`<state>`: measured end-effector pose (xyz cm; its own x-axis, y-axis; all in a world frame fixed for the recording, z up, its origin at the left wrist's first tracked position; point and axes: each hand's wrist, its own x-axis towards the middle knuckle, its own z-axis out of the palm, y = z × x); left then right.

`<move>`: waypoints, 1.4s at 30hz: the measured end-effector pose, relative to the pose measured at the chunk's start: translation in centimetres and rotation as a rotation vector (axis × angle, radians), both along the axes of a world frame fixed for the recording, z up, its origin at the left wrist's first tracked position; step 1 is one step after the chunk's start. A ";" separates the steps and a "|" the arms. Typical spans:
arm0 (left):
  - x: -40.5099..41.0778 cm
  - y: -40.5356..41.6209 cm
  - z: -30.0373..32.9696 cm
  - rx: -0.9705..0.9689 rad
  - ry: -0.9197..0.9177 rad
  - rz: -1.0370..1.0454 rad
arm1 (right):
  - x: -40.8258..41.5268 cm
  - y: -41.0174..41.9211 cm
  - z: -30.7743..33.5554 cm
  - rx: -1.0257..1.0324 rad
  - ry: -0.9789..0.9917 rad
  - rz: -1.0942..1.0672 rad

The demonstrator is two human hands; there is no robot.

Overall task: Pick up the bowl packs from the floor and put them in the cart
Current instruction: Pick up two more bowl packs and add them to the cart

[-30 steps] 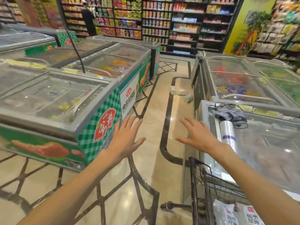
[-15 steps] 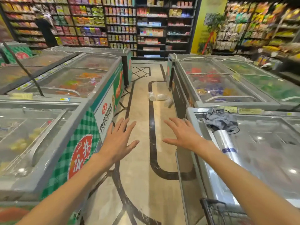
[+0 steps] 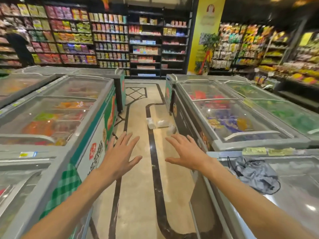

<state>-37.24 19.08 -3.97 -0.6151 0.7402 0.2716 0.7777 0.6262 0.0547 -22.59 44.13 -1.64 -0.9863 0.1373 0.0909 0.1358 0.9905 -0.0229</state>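
Three white bowl packs lie on the tiled aisle floor ahead: one (image 3: 150, 123) on the dark floor stripe, one (image 3: 162, 123) just right of it, and a third (image 3: 171, 130) against the right freezer's base. My left hand (image 3: 120, 156) and my right hand (image 3: 185, 152) are stretched forward over the aisle, palms down, fingers spread, holding nothing. Both hands are well short of the packs. The cart is out of view.
Glass-topped chest freezers line the aisle, a left row (image 3: 57, 118) and a right row (image 3: 233, 116). A grey cloth bag (image 3: 255, 173) lies on the near right freezer. Stocked shelves (image 3: 110, 42) stand at the aisle's end, with a person (image 3: 19, 47) far left.
I have moved forward down the aisle between the freezers. The packs appear nearer and the cart has dropped out of view. Both hands stay spread and hold nothing.
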 end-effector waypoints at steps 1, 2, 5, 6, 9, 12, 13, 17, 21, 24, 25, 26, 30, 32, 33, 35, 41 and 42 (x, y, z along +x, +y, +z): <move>-2.7 1.2 -0.5 0.003 0.007 -0.007 | -2.6 1.0 -0.2 0.004 0.003 -0.010; -5.5 2.3 -0.9 0.003 0.015 -0.021 | -5.2 2.0 -0.5 0.011 0.006 -0.017; -14.1 5.3 -2.1 -0.015 0.029 -0.047 | -13.2 4.9 -1.8 0.040 0.003 -0.031; -17.1 6.3 -2.5 -0.026 0.022 -0.050 | -15.9 5.9 -2.1 0.043 -0.007 -0.033; -25.5 9.6 -2.8 -0.016 -0.014 -0.077 | -23.4 9.1 -1.9 0.045 -0.037 -0.033; -34.6 14.5 -2.0 -0.012 -0.027 -0.081 | -31.8 13.5 -0.8 0.049 -0.023 -0.072; -37.2 16.1 -1.9 -0.028 -0.033 -0.080 | -34.2 14.9 -0.6 0.045 -0.027 -0.083; -46.8 22.1 -2.8 -0.018 -0.054 -0.130 | -43.5 20.9 -1.8 0.012 -0.022 -0.126; -57.1 28.9 -4.7 -0.045 -0.061 -0.129 | -53.3 27.9 -3.6 0.001 -0.035 -0.161; -64.7 34.6 -6.3 -0.052 -0.072 -0.116 | -60.9 34.3 -5.6 -0.046 -0.020 -0.201; -67.2 36.4 -6.8 -0.062 -0.075 -0.108 | -63.4 36.5 -6.2 -0.068 -0.023 -0.213; -69.7 38.4 -7.1 -0.074 -0.084 -0.104 | -66.0 38.7 -6.6 -0.086 -0.035 -0.221; -79.9 46.3 -6.8 -0.076 -0.120 -0.079 | -76.7 47.3 -6.3 -0.098 -0.031 -0.227; -84.6 49.7 -6.4 -0.087 -0.128 -0.067 | -81.5 50.8 -5.6 -0.085 -0.042 -0.223; -86.7 51.2 -6.5 -0.087 -0.128 -0.065 | -83.8 52.4 -5.5 -0.083 -0.048 -0.214; -91.1 54.3 -6.8 -0.068 -0.113 -0.070 | -88.5 55.6 -5.4 -0.076 -0.051 -0.205; -106.2 64.7 -8.8 -0.056 -0.129 -0.080 | -103.2 65.2 -7.1 -0.044 -0.057 -0.221; -108.7 66.4 -9.6 -0.057 -0.132 -0.082 | -105.6 67.1 -8.0 -0.036 -0.059 -0.240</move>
<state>-145.98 85.52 -13.58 -0.5798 0.8011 0.1488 0.8146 0.5662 0.1261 -128.20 111.22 -9.62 -0.9285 0.3704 0.0249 0.3692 0.9284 -0.0428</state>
